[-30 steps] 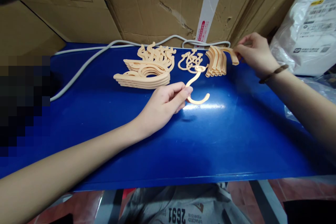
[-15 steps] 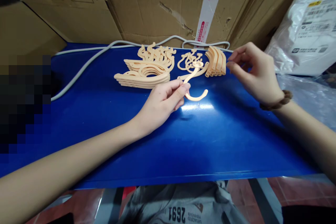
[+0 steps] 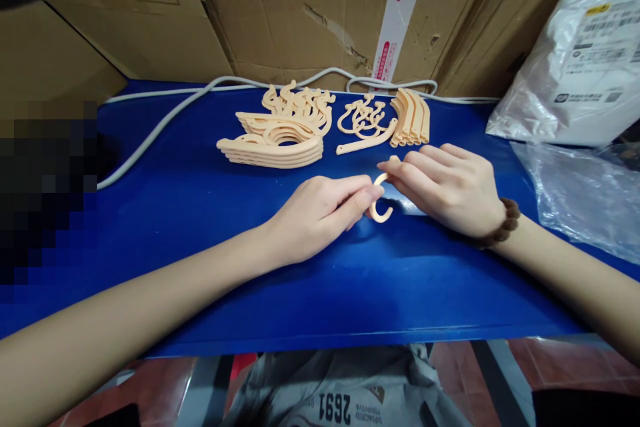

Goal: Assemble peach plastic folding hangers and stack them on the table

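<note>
Over the blue table, my left hand [image 3: 325, 217] pinches a beige plastic hanger hook [image 3: 383, 216] by its curve. My right hand [image 3: 445, 193] is closed around the upper end of the same hook, so that end is mostly hidden under the fingers. Behind my hands lie more beige hanger parts: a stack of curved pieces [image 3: 273, 152], a pile of wavy parts [image 3: 300, 103], several small hooks [image 3: 361, 115], a single curved arm [image 3: 366, 140] and a row of curved arms [image 3: 411, 117].
A white cable [image 3: 165, 130] runs along the back of the blue table [image 3: 320, 307]. Cardboard boxes [image 3: 290, 13] stand behind it. To the right are a white plastic-wrapped package [image 3: 565, 80] and clear plastic film [image 3: 575, 193].
My right hand has come left and down from beside the row of arms and taken hold of the hook's upper end. The left hand has shifted slightly right and toward me, tilting the hook.
</note>
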A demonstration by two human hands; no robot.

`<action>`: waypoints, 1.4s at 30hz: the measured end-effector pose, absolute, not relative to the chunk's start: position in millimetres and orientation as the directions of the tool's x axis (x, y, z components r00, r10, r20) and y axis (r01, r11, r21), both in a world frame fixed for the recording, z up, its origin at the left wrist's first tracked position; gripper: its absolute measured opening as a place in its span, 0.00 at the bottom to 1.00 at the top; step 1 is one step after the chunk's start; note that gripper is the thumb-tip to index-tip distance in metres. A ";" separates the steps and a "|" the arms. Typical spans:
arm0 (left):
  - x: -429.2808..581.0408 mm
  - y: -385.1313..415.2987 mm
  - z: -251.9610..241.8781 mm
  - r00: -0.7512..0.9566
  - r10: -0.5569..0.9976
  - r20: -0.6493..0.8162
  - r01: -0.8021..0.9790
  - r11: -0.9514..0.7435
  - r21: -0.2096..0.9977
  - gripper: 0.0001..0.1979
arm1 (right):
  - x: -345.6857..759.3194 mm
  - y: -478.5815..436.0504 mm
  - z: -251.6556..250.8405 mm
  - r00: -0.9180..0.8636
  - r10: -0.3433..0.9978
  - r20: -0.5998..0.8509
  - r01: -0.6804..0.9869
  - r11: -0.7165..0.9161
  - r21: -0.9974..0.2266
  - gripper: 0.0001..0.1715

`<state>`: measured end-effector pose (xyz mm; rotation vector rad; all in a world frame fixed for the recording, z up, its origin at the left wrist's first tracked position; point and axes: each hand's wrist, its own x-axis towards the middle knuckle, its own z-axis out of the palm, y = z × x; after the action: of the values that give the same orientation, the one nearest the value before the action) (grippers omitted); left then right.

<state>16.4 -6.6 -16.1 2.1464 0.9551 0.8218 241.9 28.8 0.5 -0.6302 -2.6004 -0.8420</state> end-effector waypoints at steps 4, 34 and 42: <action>18.8 -4.5 -16.6 0.570 0.660 0.490 0.644 -0.729 0.231 0.21 | 248.0 35.4 -3.5 -0.712 0.418 0.564 0.616 0.758 0.215 0.09; 19.8 -21.3 -13.5 0.655 0.600 0.459 0.742 -0.624 -0.245 0.20 | 249.1 42.8 0.3 -0.266 0.931 0.250 0.288 0.324 -0.901 0.15; 19.9 -21.2 -21.9 0.704 0.502 0.503 0.655 -0.733 -0.183 0.17 | 241.7 36.1 -0.6 -0.508 0.861 -0.021 0.337 0.176 -0.925 0.20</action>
<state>19.9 -21.2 -21.9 3.2189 1.1349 0.7639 241.7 36.1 -0.6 -1.1243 -1.9367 1.3164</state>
